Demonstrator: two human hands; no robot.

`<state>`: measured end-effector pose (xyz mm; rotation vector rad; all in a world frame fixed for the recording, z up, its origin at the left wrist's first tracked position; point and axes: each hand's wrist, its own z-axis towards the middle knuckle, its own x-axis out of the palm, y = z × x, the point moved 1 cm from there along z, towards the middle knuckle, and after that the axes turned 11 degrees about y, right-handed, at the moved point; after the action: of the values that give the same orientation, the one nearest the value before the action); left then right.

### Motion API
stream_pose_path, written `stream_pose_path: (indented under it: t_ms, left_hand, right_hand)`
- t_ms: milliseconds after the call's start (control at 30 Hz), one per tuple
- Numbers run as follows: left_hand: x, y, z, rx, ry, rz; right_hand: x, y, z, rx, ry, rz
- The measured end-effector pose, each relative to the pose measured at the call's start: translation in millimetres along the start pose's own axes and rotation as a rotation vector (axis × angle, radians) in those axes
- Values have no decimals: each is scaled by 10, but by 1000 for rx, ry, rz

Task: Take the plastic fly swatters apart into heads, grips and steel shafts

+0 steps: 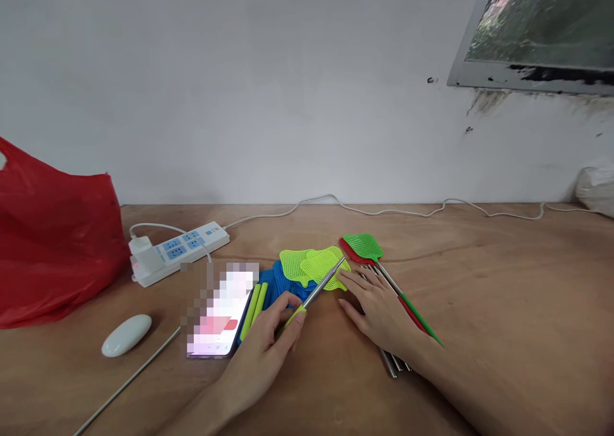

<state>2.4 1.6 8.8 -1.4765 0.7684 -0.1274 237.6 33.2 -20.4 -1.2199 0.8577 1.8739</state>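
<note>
My left hand [261, 353] is closed around the yellow-green grip of a fly swatter handle, its metal rod [323, 282] pointing up and right. The rod's tip lies over mesh yellow-green swatter heads [300, 264], which partly cover blue heads [272, 286]. My right hand [378, 305] is palm down with its fingers stretched out, fingertips at the right edge of the yellow-green heads. Several bare metal rods [387, 362] lie partly hidden under it. Just behind it, a green fly swatter [363, 245] overlaps a red one [350, 252]. Loose yellow-green grips [254, 311] lie left of my left hand.
A lit phone [220, 314] with a blurred screen lies left of the grips. Beyond it stands a white power strip [182, 250] with a plugged-in charger. A white oval object [126, 335] and a red plastic bag [57, 238] are farther left. A cable [384, 213] runs along the wall.
</note>
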Motion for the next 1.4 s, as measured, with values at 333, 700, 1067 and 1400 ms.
stream_pose_path:
  t_ms: [333, 700, 1067, 1400]
  left_hand:
    - [-4, -23, 10, 0, -2, 2]
    - [-10, -70, -5, 71, 56, 2]
    - [-13, -97, -7, 40, 91, 42]
    - [-11, -66, 13, 60, 87, 129]
  right_hand:
    - [-12, -6, 26, -18, -78, 51]
    - [-220, -77, 59, 391, -357, 831]
    - [-174, -79, 98, 675, -393, 1858]
    - [-220, -34, 75, 746, -193, 2019]
